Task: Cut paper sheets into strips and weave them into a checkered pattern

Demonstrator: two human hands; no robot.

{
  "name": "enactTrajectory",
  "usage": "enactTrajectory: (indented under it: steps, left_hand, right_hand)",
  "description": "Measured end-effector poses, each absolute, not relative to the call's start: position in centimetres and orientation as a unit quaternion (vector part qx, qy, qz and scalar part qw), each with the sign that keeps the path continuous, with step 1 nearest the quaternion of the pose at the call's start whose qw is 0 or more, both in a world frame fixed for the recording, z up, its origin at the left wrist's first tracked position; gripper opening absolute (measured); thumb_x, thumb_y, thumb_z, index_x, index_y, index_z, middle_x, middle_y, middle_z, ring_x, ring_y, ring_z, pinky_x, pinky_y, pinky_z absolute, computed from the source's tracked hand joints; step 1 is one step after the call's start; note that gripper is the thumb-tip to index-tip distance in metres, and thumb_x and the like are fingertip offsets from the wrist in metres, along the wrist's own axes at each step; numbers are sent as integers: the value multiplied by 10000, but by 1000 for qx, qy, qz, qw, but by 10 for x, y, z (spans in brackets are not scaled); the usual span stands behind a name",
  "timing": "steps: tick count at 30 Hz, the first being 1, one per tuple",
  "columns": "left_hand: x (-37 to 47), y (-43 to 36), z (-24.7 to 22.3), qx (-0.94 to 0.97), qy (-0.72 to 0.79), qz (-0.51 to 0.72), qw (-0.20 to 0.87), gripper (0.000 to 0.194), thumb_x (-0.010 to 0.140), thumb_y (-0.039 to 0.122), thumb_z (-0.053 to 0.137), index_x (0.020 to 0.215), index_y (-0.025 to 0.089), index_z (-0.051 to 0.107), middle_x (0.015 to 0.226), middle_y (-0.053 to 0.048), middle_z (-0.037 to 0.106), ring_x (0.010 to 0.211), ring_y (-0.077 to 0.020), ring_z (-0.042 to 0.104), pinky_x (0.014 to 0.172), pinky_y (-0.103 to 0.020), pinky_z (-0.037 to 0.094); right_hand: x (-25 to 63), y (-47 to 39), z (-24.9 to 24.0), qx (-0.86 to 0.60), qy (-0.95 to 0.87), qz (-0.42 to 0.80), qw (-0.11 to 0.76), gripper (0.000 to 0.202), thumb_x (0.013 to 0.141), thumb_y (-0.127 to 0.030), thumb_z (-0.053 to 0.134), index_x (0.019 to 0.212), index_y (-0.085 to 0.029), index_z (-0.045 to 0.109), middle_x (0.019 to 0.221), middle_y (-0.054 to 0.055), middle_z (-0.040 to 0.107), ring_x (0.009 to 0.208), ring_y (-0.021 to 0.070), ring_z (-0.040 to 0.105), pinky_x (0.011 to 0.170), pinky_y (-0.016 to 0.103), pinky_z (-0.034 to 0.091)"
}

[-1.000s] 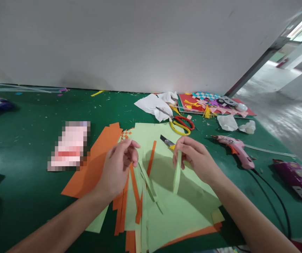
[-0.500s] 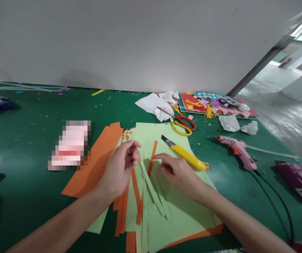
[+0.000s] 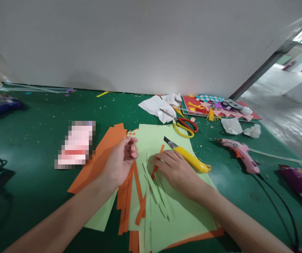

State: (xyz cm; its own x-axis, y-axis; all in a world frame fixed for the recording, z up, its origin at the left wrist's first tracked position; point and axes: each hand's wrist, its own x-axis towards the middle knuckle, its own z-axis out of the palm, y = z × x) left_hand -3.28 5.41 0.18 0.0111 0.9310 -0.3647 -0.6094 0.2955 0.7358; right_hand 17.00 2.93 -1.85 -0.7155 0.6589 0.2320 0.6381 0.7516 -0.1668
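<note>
My left hand (image 3: 122,158) is loosely curled over the orange sheets, its fingertips drawn together and nothing visible in them. Just beyond it lies a small orange-and-green checkered paper weave (image 3: 131,133), partly covered by the hand. My right hand (image 3: 176,168) bends over an orange paper strip (image 3: 154,173), its fingers closed around the strip's middle; the fingertips are partly hidden. Light green strips (image 3: 155,191) are scattered below the fingers on a large light green sheet (image 3: 182,214). A yellow utility knife (image 3: 191,159) with its blade out rests beside my right hand.
Scissors (image 3: 185,127) with red and yellow handles lie by white crumpled paper (image 3: 156,107). To the right are a pink glue gun (image 3: 242,154), its cord, and a purple object (image 3: 298,184). A blurred pink item (image 3: 76,146) lies left. A grey panel (image 3: 130,45) closes the back.
My right hand has gone from touching the orange strip with its index finger to closing over it, and the strip has shifted slightly right. My left hand has dipped slightly, still curled.
</note>
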Motion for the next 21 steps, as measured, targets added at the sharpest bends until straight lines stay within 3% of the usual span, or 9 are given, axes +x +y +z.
enactTrajectory:
  steps: [5,11,21]
  left_hand:
    - [-30,53,2,181,419,548,701,124,826,239,608,754,139,619,569,49,440,476,-54,404,454,-170,374]
    - [-29,49,3,187,428,523,713,149,831,270,610,753,144,626,573,45,461,478,-55,420,462,-169,380]
    - [-29,50,-1,206,426,509,719,170,866,270,571,770,145,634,583,41,464,486,-58,429,478,-172,392]
  right_hand:
    - [170,30,-14,-370,-921,12,124,224,895,-117,504,1081,-171,616,977,79,616,949,225,512,883,407,412]
    - [173,31,-8,-386,-916,32,105,136,920,-206,509,986,-177,624,936,75,595,896,220,495,832,390,417]
    - [175,31,-2,-398,-908,87,96,118,916,-177,499,840,-167,589,892,70,573,885,217,474,810,382,412]
